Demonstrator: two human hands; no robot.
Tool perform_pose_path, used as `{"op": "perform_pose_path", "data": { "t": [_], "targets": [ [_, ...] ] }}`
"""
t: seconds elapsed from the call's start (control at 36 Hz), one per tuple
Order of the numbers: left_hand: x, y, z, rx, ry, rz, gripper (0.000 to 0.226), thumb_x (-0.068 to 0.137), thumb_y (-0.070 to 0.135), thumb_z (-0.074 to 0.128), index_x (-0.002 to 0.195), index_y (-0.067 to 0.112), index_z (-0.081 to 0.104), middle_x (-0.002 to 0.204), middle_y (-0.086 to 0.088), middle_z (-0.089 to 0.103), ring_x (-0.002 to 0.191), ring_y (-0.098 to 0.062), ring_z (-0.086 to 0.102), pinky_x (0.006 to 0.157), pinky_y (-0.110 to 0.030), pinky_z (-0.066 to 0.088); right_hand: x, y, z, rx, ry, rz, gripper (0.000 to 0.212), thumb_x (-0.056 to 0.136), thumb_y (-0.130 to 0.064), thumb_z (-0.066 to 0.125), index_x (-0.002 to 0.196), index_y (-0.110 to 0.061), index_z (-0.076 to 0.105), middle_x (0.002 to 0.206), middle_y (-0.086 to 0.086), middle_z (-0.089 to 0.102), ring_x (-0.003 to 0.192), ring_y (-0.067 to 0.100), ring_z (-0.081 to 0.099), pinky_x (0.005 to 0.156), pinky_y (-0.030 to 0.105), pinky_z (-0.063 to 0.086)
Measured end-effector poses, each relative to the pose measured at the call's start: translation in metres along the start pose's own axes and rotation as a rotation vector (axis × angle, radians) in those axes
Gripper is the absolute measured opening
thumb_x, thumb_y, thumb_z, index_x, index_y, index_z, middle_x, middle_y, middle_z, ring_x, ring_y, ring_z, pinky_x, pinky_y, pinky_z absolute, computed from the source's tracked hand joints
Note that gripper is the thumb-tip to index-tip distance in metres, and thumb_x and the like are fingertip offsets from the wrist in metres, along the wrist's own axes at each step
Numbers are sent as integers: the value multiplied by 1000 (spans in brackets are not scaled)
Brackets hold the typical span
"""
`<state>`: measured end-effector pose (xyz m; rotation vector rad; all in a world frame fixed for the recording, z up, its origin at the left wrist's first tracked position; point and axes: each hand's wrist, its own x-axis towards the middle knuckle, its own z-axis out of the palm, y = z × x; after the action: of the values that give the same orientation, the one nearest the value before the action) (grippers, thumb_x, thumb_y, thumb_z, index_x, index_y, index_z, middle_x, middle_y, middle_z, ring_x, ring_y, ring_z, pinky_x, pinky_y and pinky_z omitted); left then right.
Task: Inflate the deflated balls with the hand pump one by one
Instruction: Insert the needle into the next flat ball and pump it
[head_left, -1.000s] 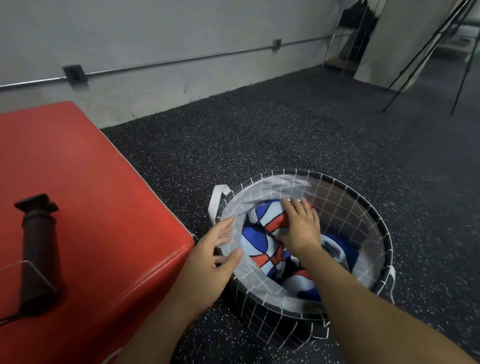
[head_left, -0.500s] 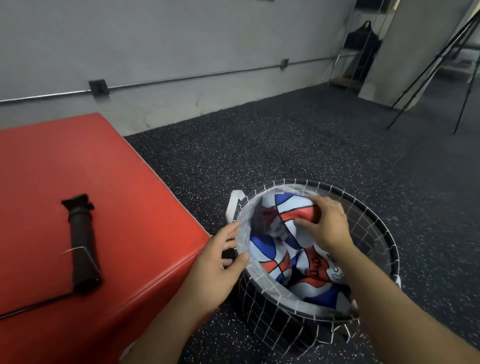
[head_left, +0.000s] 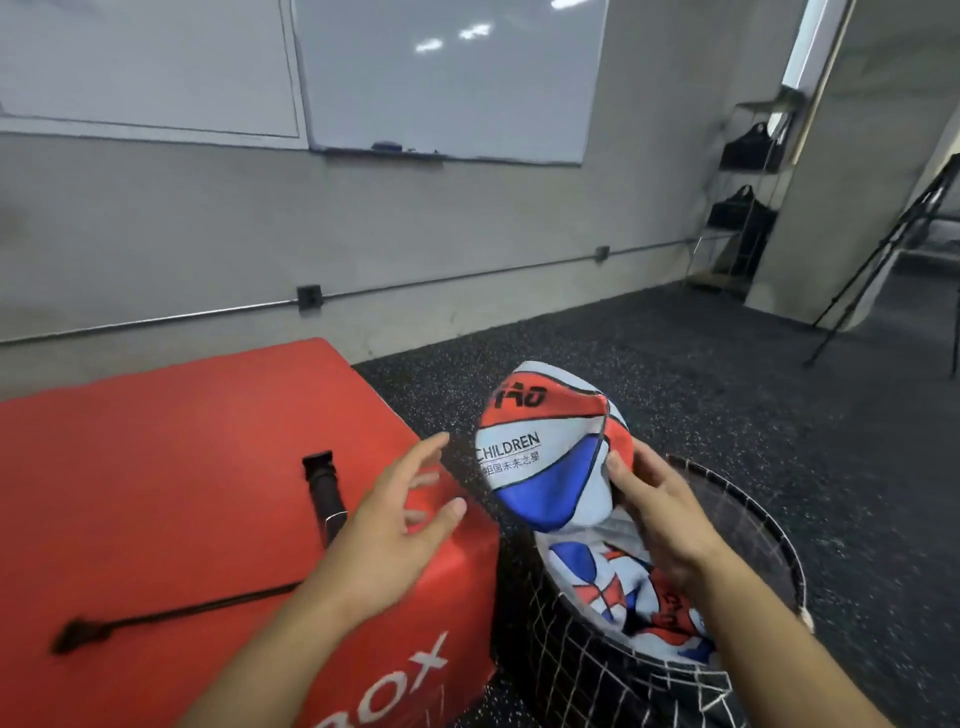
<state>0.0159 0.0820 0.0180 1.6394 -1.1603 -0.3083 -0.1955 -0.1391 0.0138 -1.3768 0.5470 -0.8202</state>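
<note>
A deflated red, white and blue ball (head_left: 540, 452) marked "CHILDREN" is lifted above the basket. My right hand (head_left: 654, 509) grips its right edge, thumb on the front. My left hand (head_left: 400, 525) hovers open to the left of the ball, fingers spread, touching nothing. More deflated balls (head_left: 618, 587) of the same colours lie in the round basket (head_left: 748, 519). The black hand pump (head_left: 324, 493) lies on the red box (head_left: 156, 467), with its thin black hose (head_left: 171, 616) running to the left.
The red box stands left of the basket on dark speckled flooring (head_left: 779, 405). A grey wall with whiteboards (head_left: 447, 78) is behind. A shelf with black bags (head_left: 748, 208) and a tripod (head_left: 883, 249) stand at the far right.
My right hand has lifted one deflated ball out of the basket. My left hand has let go of the basket rim and risen, open, toward the ball. The view has tilted up.
</note>
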Motion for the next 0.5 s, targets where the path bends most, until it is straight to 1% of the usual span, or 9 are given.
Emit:
{"op": "perform_pose_path", "data": {
  "t": [0.08, 0.19, 0.22, 0.28, 0.31, 0.33, 0.36, 0.44, 0.5],
  "targets": [
    [-20, 12, -46, 39, 63, 6, 64, 97, 22, 73, 147, 50, 43, 149, 21, 50, 130, 10, 52, 95, -17, 52, -14, -15, 45, 16, -120, 1, 40, 95, -22, 66, 134, -14, 66, 133, 9, 72, 129, 29, 65, 112, 48, 48],
    [-52, 31, -99, 60, 129, 9, 63, 96, 20, 74, 146, 44, 45, 145, 19, 55, 127, 10, 54, 94, -18, 54, -31, -29, 112, -3, -271, -52, 46, 89, -16, 71, 134, -9, 65, 130, 10, 72, 125, 26, 66, 106, 37, 54],
    [-61, 34, -111, 65, 151, 8, 63, 95, 23, 76, 146, 43, 45, 144, 17, 55, 127, 9, 54, 92, -17, 54, -35, -31, 129, -1, -305, -63, 47, 87, -15, 72, 133, -9, 65, 129, 10, 73, 123, 25, 67, 102, 34, 56],
    [-79, 39, -135, 70, 203, 0, 69, 89, 44, 78, 149, 41, 45, 146, 13, 56, 130, 3, 55, 88, -17, 55, -43, -36, 163, 11, -365, -91, 47, 85, -12, 74, 131, -10, 66, 127, 10, 74, 120, 23, 68, 99, 31, 56],
    [-90, 40, -147, 68, 232, -5, 75, 83, 55, 75, 150, 40, 45, 147, 12, 56, 132, 0, 55, 88, -18, 55, -48, -38, 178, 6, -392, -110, 47, 84, -10, 75, 130, -11, 67, 126, 9, 74, 120, 23, 68, 100, 32, 55],
    [-100, 42, -159, 63, 264, -9, 79, 79, 62, 72, 150, 39, 46, 147, 12, 56, 133, -1, 55, 88, -18, 55, -53, -41, 192, -7, -419, -139, 47, 83, -9, 76, 128, -13, 68, 126, 8, 74, 121, 23, 68, 102, 34, 53],
    [-111, 44, -170, 57, 295, -14, 82, 77, 65, 72, 150, 38, 47, 147, 13, 56, 133, 0, 55, 87, -17, 55, -58, -42, 205, -28, -443, -172, 47, 82, -6, 78, 127, -14, 68, 125, 7, 75, 121, 23, 68, 103, 33, 52],
    [-142, 54, -198, 44, 395, -23, 83, 74, 65, 74, 148, 36, 49, 146, 18, 56, 130, 8, 54, 83, -13, 53, -75, -47, 240, -130, -494, -300, 52, 77, 5, 85, 123, -11, 67, 122, 2, 74, 121, 18, 67, 99, 21, 49],
    [-163, 61, -213, 53, 448, -28, 85, 69, 69, 73, 145, 37, 51, 143, 22, 57, 127, 10, 55, 83, -14, 54, -88, -46, 263, -176, -501, -369, 56, 69, 0, 89, 118, -8, 64, 116, 1, 72, 116, 16, 66, 98, 20, 49]
  ]
}}
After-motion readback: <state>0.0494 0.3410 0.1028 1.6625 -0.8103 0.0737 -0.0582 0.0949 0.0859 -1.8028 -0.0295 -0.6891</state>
